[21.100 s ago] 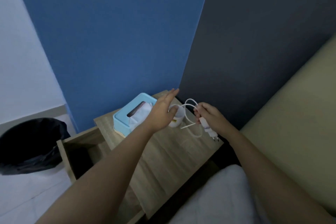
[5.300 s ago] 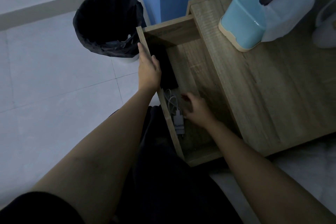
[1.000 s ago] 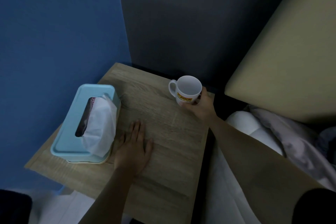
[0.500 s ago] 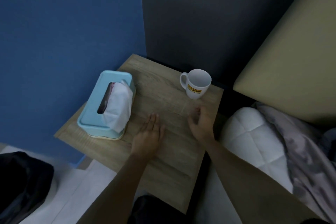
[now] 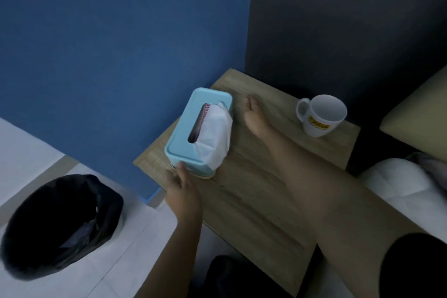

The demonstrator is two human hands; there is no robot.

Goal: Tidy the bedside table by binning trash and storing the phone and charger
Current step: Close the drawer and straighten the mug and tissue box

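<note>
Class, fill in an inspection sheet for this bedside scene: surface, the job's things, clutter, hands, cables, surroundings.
Surface: wooden bedside table, top mostly bare.
Job's things: phone and charger nothing seen; black-lined bin on the floor to the left.
Clutter: blue tissue box with a tissue sticking out; white mug, upright, looks empty.
Hands: left hand touches the box's near end; right hand beside its far end, contact unclear; no closed grip.
Cables: nothing seen.
Surroundings: blue wall, white floor tiles, bedding on the right.
</note>
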